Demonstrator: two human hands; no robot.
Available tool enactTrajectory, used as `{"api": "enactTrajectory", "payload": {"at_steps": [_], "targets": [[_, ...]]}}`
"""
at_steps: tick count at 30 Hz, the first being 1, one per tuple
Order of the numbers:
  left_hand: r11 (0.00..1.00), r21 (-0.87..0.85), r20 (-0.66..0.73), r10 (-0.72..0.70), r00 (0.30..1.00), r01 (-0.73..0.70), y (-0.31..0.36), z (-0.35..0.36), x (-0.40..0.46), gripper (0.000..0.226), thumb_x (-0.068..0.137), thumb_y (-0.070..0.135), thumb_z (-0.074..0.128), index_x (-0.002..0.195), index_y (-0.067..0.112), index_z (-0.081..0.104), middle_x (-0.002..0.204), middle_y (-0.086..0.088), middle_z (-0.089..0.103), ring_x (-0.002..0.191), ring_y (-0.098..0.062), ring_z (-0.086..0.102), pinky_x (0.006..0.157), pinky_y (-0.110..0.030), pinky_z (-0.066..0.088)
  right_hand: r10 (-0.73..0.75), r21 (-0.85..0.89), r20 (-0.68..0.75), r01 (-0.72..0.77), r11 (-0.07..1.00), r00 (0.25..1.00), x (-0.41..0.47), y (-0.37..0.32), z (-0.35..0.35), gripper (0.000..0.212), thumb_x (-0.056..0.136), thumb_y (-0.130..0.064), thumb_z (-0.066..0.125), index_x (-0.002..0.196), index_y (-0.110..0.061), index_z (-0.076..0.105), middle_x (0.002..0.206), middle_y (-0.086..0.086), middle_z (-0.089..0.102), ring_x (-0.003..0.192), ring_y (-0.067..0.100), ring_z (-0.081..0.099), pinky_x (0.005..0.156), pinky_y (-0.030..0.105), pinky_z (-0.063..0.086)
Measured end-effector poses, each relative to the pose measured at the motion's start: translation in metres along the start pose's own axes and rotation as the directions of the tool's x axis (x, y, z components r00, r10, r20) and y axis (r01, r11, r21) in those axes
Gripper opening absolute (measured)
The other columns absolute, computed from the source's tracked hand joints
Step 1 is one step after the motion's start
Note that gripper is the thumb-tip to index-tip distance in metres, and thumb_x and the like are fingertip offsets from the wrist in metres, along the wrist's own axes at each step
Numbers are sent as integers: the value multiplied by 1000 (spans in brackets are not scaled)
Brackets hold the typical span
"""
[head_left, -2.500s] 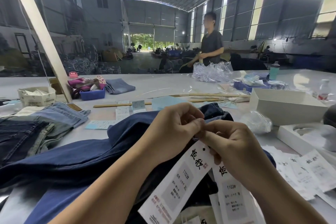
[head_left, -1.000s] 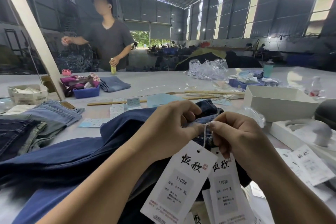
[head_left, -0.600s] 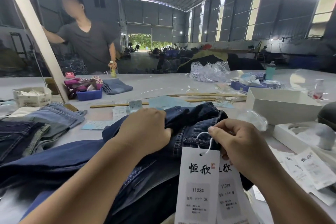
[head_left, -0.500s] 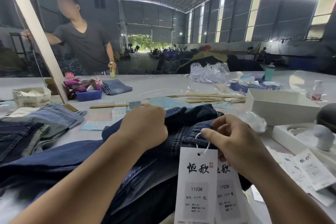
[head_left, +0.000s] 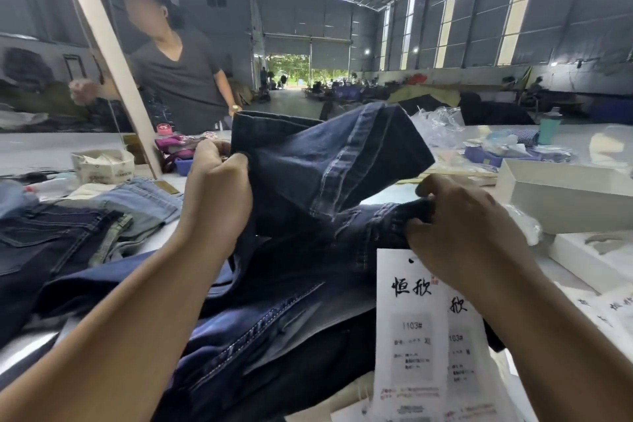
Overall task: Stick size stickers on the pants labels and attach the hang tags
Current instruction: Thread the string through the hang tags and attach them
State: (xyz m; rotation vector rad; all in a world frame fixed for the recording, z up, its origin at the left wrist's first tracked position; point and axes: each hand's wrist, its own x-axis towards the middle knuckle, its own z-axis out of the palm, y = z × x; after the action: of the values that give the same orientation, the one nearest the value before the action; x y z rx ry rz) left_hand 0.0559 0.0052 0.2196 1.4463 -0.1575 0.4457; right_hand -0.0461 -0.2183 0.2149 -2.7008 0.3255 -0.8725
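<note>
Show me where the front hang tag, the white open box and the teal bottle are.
front hang tag (head_left: 411,315): head view, printed face.
white open box (head_left: 561,205): head view, near side wall.
teal bottle (head_left: 548,128): head view, its body.

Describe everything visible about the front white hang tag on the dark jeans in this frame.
The front hang tag is a tall white card of paper-like stock with a small hole near its top edge. Two large black brush-style characters sit near the top, a tiny red seal beside them, then a grey panel reading 1103# and blurred small print. It lies upright-facing over the dark jeans, overlapping a second tag behind its right edge. The right hand, gripping the denim, covers its upper right corner.
</note>
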Motion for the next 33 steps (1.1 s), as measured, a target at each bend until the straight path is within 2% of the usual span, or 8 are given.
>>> {"api": "enactTrajectory", "payload": {"at_steps": [6, 9, 13, 18, 23, 26, 29, 33], "targets": [[947, 122, 345, 239, 908, -296, 13, 4, -10, 13, 82, 21, 56, 89, 27, 66, 77, 12, 72, 72, -6, 67, 63, -27, 54, -431, 32, -168, 442, 896, 886, 17, -30, 2, 136, 60, -24, 92, 154, -16, -6, 157, 18, 19, 141, 36, 25, 114, 57, 28], [856, 225, 528, 294, 797, -465, 15, 0, -16, 12, 83, 34, 60, 92, 31, 68, 82, 12, 71, 79, -13, 67, 75, -42, 56, -550, 133, -95, 559, 819, 829, 36, -40, 9, 106, 67, -13, 86, 152, -20, 24, 146, 6, 48, 129, 26, 48, 107, 57, 37], [846, 371, 740, -19, 673, -383, 12, -26, -13, 31, 76, 58, 64, 97, 36, 69, 89, 8, 72, 85, -15, 68, 79, -40, 55, -654, 325, 18, 615, 719, 756, 51, -15, 14, 25, 75, 7, 71, 94, -10, 69, 72, -3, 64, 61, 10, 57, 52, 32, 48], [694, 701, 312, -90, 946, -164, -28, -74, 31, 41, 91, 52, 55, 86, 13, 68, 86, -13, 68, 87, -33, 62, 76, -42, 46, -686, 352, 141, 612, 708, 714, 47, 21, 22, 24, 61, 20, 58, 60, -4, 53, 64, -3, 47, 61, 13, 41, 52, 21, 30], [48, 997, -30, -551, 834, 68, -84, -129, 43, 64, 88, 61, 54, 126, 9, 60, 137, -13, 57, 120, -28, 55, 95, -29, 42, -635, 108, 238, 630, 769, 735, 46, 6, 16, 28, 71, 3, 68, 76, -22, 57, 80, -9, 57, 78, 18, 54, 69, 35, 44], [71, 974, -142, -545, 826, 214, -97, -145, 42, 100, 69, 85, 52, 138, 13, 51, 147, -10, 48, 130, -28, 50, 104, -35, 39, -496, 253, 546, 431, 866, 675, 47, -12, -13, 27, 65, -29, 72, 88, -31, 60, 85, -8, 65, 81, 10, 62, 74, 30, 52], [181, 918, -166, -635, 755, 354, -99, -153, 43, 116, 57, 89, 60, 143, 12, 48, 152, -12, 41, 136, -30, 44, 107, -37, 35, -358, 346, 805, 116, 931, 473, 45, -39, -51, 91, 41, -50, 90, 122, -53, 48, 118, -18, 66, 103, 8, 67, 89, 35, 57], [207, 878, -206, -650, 731, 432, -102, -151, 42, 126, 48, 88, 66, 143, 9, 46, 151, -13, 43, 133, -32, 46, 103, -38, 37, -359, 228, 760, 295, 928, 541, 23, -94, -60, 121, 28, -92, 68, 135, -67, 17, 153, -31, 25, 137, 6, 36, 113, 36, 30]]}}
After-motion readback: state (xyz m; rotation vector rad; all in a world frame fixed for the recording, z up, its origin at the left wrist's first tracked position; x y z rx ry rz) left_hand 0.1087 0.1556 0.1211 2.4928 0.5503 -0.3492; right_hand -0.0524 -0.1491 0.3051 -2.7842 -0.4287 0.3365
